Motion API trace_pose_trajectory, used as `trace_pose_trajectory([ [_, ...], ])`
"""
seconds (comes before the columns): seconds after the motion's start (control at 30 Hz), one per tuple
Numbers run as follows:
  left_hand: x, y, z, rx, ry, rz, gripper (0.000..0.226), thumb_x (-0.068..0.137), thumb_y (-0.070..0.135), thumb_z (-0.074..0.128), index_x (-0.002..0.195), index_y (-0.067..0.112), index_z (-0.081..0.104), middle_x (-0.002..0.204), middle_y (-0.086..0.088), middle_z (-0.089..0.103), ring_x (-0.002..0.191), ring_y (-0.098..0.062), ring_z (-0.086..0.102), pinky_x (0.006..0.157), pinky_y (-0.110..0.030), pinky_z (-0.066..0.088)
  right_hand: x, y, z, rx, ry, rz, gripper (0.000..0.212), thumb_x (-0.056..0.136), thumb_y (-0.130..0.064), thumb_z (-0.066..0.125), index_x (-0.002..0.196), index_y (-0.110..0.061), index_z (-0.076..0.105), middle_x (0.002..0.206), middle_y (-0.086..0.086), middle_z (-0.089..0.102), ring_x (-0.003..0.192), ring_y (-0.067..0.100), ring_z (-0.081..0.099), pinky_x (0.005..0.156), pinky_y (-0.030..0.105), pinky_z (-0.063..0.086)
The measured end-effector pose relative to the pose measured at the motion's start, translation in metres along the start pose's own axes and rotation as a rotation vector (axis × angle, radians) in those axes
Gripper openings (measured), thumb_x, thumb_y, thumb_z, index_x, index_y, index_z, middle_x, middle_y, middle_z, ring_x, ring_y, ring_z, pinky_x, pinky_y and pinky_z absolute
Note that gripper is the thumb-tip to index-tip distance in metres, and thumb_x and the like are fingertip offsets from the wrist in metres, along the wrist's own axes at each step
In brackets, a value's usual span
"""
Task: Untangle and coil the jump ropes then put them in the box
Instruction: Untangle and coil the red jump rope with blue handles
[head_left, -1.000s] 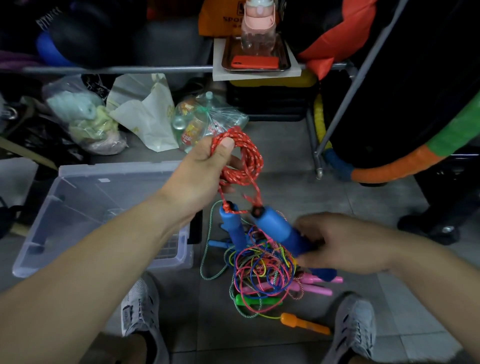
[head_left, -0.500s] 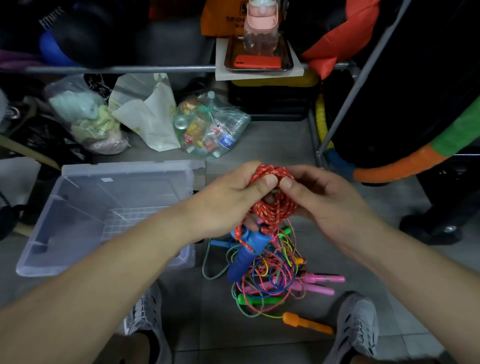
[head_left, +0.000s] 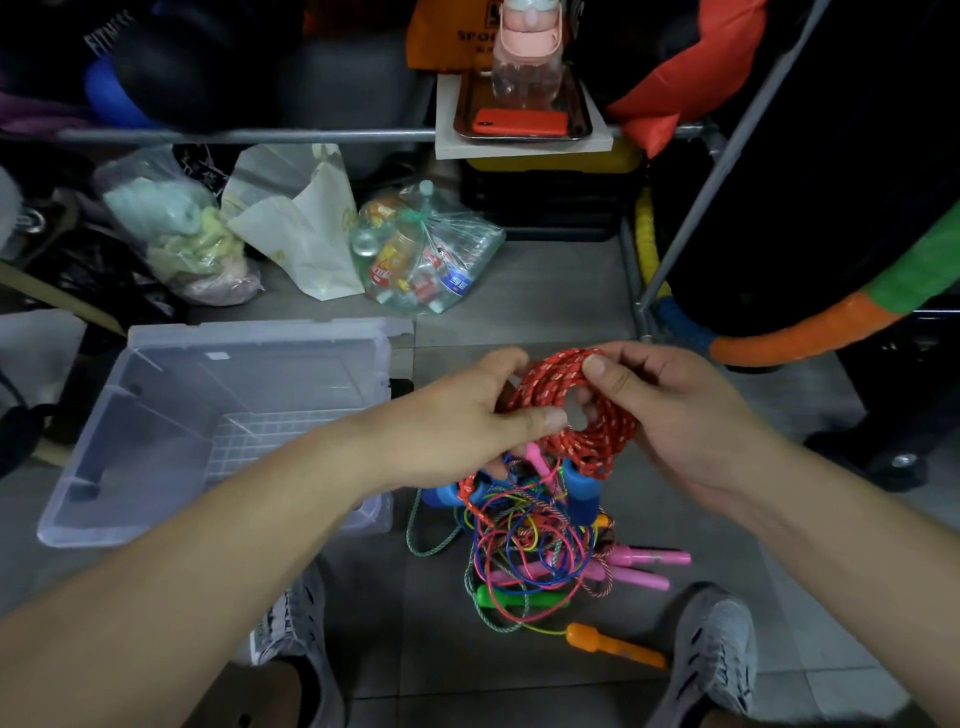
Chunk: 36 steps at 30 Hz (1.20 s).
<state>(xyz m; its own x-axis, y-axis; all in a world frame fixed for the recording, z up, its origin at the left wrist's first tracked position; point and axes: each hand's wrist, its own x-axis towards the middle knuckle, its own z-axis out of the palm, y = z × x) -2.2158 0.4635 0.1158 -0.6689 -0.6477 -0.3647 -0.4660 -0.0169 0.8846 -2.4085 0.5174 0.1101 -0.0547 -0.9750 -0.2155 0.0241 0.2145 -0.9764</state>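
Observation:
A red braided jump rope (head_left: 597, 431) is wound into a ring that both hands hold above the floor. My left hand (head_left: 467, 421) pinches its left side; my right hand (head_left: 670, 410) grips the top and right side. The rope's two blue handles (head_left: 582, 493) dangle just below the coil. Under them a tangled pile of coloured ropes (head_left: 524, 545) lies on the floor, with pink handles (head_left: 644, 566), a green handle (head_left: 519, 597) and an orange handle (head_left: 613, 644). A clear plastic box (head_left: 171, 395) stands open at the left, nothing visible in it.
My two grey shoes (head_left: 717, 654) flank the pile. Behind the box lie a bag of plastic bottles (head_left: 426, 254), a white bag (head_left: 296, 223) and a bag of soft items. A metal rack leg (head_left: 675, 249) and padded orange-green gear stand at the right.
The coil has sunk from in front of the bags to just above the pile. My right hand let go of a blue handle and took the coil; the ring has spread wider.

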Motion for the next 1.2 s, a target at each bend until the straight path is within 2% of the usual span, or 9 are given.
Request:
trace_pose_trajectory([
  [0.13, 0.001, -0.006, -0.007, 0.022, 0.01, 0.003, 0.038, 0.078, 0.029, 0.08, 0.107, 0.01, 0.064, 0.096, -0.021, 0.071, 0.083, -0.028, 0.067, 0.087, -0.056, 0.055, 0.003, -0.002, -0.006, 0.058, 0.08, -0.002, 0.016, 0.097, -0.011, 0.055, 0.089, -0.011, 0.069, 0.068, -0.002, 0.064, 0.064, 0.009, 0.058, 0.065, 0.025, 0.048],
  [0.27, 0.004, -0.016, -0.011, 0.169, 0.065, -0.014, 0.019, 0.08, 0.006, 0.08, 0.089, 0.013, 0.065, 0.088, -0.007, 0.075, 0.077, -0.013, 0.068, 0.081, -0.039, 0.057, 0.003, -0.002, -0.006, 0.009, 0.101, -0.039, 0.021, 0.098, -0.009, 0.054, 0.088, -0.016, 0.071, 0.067, -0.003, 0.064, 0.064, 0.007, 0.058, 0.062, 0.019, 0.049],
  [0.4, 0.004, -0.027, -0.01, 0.42, 0.118, -0.022, 0.039, 0.074, 0.01, 0.083, 0.085, 0.024, 0.049, 0.092, 0.009, 0.071, 0.072, 0.003, 0.061, 0.066, -0.024, 0.049, 0.002, -0.005, -0.01, -0.085, 0.085, -0.066, 0.019, 0.097, -0.012, 0.057, 0.092, -0.021, 0.073, 0.068, -0.006, 0.066, 0.067, 0.005, 0.059, 0.06, 0.016, 0.047],
  [0.57, 0.007, -0.036, -0.006, 0.536, 0.245, -0.025, 0.041, 0.071, 0.017, 0.084, 0.082, 0.024, 0.045, 0.075, 0.006, 0.057, 0.069, -0.017, 0.055, 0.065, -0.034, 0.048, 0.005, -0.012, -0.022, -0.031, 0.136, -0.086, 0.019, 0.097, -0.01, 0.055, 0.093, -0.019, 0.071, 0.069, -0.005, 0.066, 0.067, 0.008, 0.058, 0.065, 0.021, 0.049],
  [0.73, 0.009, -0.036, -0.012, 0.462, 0.364, -0.156, 0.005, 0.087, 0.025, 0.062, 0.087, 0.022, 0.057, 0.07, 0.005, 0.059, 0.063, -0.016, 0.056, 0.057, -0.027, 0.041, 0.006, -0.01, -0.032, -0.003, 0.152, -0.084, 0.019, 0.098, -0.009, 0.054, 0.094, -0.017, 0.071, 0.07, -0.003, 0.064, 0.064, 0.009, 0.056, 0.06, 0.018, 0.049],
  [0.8, 0.009, -0.037, -0.015, 0.468, 0.338, -0.233, 0.021, 0.096, 0.036, 0.053, 0.085, 0.018, 0.058, 0.069, -0.002, 0.059, 0.066, -0.022, 0.062, 0.06, -0.031, 0.051, 0.006, -0.008, -0.032, -0.028, 0.167, -0.091, 0.019, 0.097, -0.009, 0.055, 0.093, -0.018, 0.071, 0.068, -0.006, 0.066, 0.063, 0.007, 0.057, 0.058, 0.017, 0.049],
  [0.87, 0.008, -0.033, -0.015, 0.263, 0.335, -0.285, 0.034, 0.099, 0.047, 0.051, 0.086, 0.017, 0.059, 0.078, -0.008, 0.061, 0.071, -0.025, 0.071, 0.069, -0.041, 0.061, 0.008, -0.005, -0.034, -0.099, 0.209, -0.096, 0.019, 0.097, -0.009, 0.057, 0.091, -0.02, 0.071, 0.066, -0.007, 0.068, 0.061, 0.005, 0.059, 0.057, 0.016, 0.049],
  [1.03, 0.001, 0.005, -0.016, -0.789, 0.285, -0.241, 0.033, 0.092, 0.036, 0.064, 0.105, 0.007, 0.054, 0.101, -0.016, 0.056, 0.089, -0.036, 0.072, 0.063, -0.042, 0.063, 0.009, 0.006, -0.035, -0.281, 0.244, -0.076, 0.01, 0.092, -0.018, 0.067, 0.095, -0.023, 0.075, 0.086, -0.004, 0.077, 0.078, 0.004, 0.069, 0.071, 0.021, 0.052],
  [1.2, -0.013, 0.025, -0.023, -1.03, 0.183, -0.118, 0.029, 0.077, 0.017, 0.069, 0.104, 0.008, 0.061, 0.098, -0.013, 0.063, 0.098, -0.029, 0.065, 0.075, -0.035, 0.063, 0.006, 0.005, -0.024, -0.258, 0.18, -0.071, 0.009, 0.091, -0.016, 0.068, 0.09, -0.022, 0.075, 0.078, -0.006, 0.076, 0.07, 0.001, 0.068, 0.064, 0.016, 0.05],
])
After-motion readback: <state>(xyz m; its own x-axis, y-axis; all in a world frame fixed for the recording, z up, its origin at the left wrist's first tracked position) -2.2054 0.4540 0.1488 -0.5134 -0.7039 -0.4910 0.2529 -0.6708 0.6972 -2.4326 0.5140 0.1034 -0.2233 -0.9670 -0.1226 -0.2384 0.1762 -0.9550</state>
